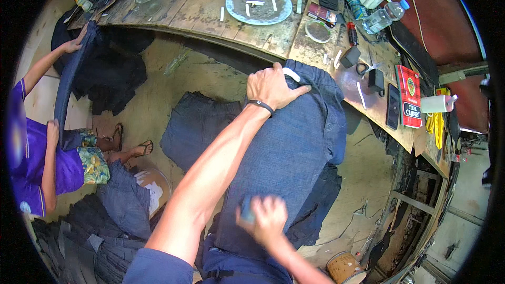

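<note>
Closest to the lens, reaching with bare left forearm [202,184]. Far left, past another person [63,152] in purple; clasping a blurred bluish object [246,209] in right hand [269,216], over dark denim trousers [279,147] stretched from lap to wooden table [192,11]; gripping them near the waistband [322,77] with left hand [273,87]; rightward, a phone [393,106].

The garment [279,142] lies before the desk [179,13], which bears a plate [263,16] beyond it and a phone [393,108] at right.

Matt cloth garment [286,142]; rough wood table [184,14]; glossy plastic bottle [383,19].
</note>
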A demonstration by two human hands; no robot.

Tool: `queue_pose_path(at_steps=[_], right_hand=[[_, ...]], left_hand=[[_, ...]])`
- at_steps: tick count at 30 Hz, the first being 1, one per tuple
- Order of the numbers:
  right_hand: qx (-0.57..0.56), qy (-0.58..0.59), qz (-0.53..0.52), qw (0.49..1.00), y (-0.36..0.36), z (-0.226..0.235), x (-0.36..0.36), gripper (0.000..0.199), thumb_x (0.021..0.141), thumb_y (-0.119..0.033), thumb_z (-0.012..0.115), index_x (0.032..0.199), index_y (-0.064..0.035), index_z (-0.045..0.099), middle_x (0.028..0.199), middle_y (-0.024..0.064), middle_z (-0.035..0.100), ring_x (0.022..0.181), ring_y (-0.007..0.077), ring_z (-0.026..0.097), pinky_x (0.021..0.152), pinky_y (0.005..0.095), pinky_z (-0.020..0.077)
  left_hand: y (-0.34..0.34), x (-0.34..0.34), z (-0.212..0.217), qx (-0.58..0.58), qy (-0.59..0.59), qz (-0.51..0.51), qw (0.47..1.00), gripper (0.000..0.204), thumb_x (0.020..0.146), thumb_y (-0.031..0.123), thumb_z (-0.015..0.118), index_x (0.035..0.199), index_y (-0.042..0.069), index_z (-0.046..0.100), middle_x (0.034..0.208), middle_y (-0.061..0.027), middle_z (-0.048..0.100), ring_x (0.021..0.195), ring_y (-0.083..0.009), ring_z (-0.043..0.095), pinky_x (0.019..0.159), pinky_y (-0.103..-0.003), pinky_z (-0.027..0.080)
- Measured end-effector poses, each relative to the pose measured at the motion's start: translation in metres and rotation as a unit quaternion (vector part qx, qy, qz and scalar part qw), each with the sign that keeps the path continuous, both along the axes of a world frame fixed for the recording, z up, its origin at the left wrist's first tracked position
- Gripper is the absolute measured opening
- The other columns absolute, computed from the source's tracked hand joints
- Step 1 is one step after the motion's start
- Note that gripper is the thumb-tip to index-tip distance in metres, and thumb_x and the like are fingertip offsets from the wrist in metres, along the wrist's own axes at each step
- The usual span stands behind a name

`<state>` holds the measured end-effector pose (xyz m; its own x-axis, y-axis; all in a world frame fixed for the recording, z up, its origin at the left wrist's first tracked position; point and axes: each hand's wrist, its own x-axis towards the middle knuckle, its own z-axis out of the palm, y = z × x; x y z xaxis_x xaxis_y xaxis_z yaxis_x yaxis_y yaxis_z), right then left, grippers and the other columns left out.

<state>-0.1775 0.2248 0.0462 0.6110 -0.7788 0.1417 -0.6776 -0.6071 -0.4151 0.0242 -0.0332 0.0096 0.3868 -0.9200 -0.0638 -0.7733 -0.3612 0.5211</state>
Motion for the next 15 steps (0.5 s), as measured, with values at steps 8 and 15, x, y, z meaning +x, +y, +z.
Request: queue_pose_path(at_steps=[8, 15], right_hand=[[-0.093, -0.053, 0.057, 0.993, -0.131, 0.001, -0.004, 0.043, 0.069, -0.036, 0.093, 0.083, -0.0094, 0.062, 0.077, 0.0130, 0.057, 0.071, 0.0324, 0.061, 0.065, 0.0463, 0.0516], [-0.049, -0.049, -0.010, 0.998, 0.002, 0.026, -0.018, 0.041, 0.069, -0.039, 0.093, 0.087, -0.0111, 0.068, 0.082, 0.0088, 0.056, 0.077, 0.0302, 0.058, 0.068, 0.0431, 0.0490]], left_hand=[[-0.005, -0.003, 0.005, 0.039, -0.022, 0.016, 0.999, 0.099, 0.069, 0.091, 0.075, 0.109, 0.001, 0.073, 0.096, -0.0231, 0.080, 0.090, -0.0381, 0.080, 0.078, -0.050, 0.062], [-0.004, -0.004, 0.006, 0.039, -0.003, 0.020, 0.999, 0.096, 0.071, 0.090, 0.074, 0.108, 0.002, 0.075, 0.100, -0.0227, 0.080, 0.096, -0.0396, 0.079, 0.085, -0.050, 0.062]])
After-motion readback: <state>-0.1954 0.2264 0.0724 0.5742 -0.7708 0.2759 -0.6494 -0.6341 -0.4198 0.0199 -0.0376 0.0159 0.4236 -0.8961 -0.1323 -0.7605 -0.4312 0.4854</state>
